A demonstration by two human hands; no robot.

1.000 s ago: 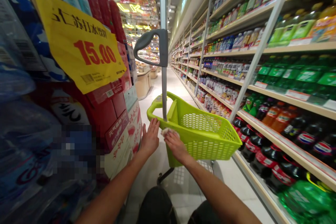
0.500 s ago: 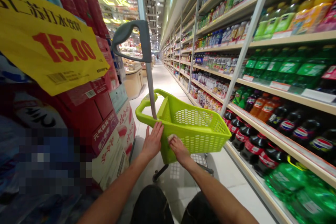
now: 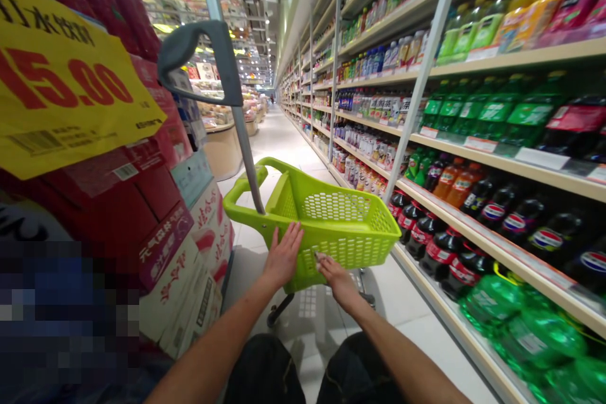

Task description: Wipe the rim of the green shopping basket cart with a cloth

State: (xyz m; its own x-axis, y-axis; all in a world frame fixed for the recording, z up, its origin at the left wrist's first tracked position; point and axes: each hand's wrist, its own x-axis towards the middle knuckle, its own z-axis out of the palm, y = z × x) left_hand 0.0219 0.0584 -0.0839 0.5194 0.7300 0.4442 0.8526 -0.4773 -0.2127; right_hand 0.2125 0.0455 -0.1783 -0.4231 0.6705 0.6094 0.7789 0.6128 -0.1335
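A lime-green shopping basket trolley (image 3: pixel 331 231) stands upright on the floor before me, its perforated basket set on a low wheeled frame. From its left end rises a grey pole with a looped handle (image 3: pixel 231 63). My left hand (image 3: pixel 283 257) lies against the basket's near side below the rim, fingers stretched out. Just to the right, my right hand (image 3: pixel 337 274) is closed in a pinch on a small crumpled whitish tissue (image 3: pixel 318 257), held to the same side wall. Most of the tissue is hidden by the fingers.
Shelves of drink bottles (image 3: pixel 534 110) line the aisle's right side, with large green bottles (image 3: pixel 530 334) at the bottom. Stacked drink cartons (image 3: pixel 170 265) and a yellow price sign (image 3: pixel 71 88) stand close on the left. The tiled aisle (image 3: pixel 284 132) runs ahead.
My view has shifted, so the trolley sits further left. My left hand has slid to the right along the basket's side. The right hand, with the tissue, has also moved rightward on it.
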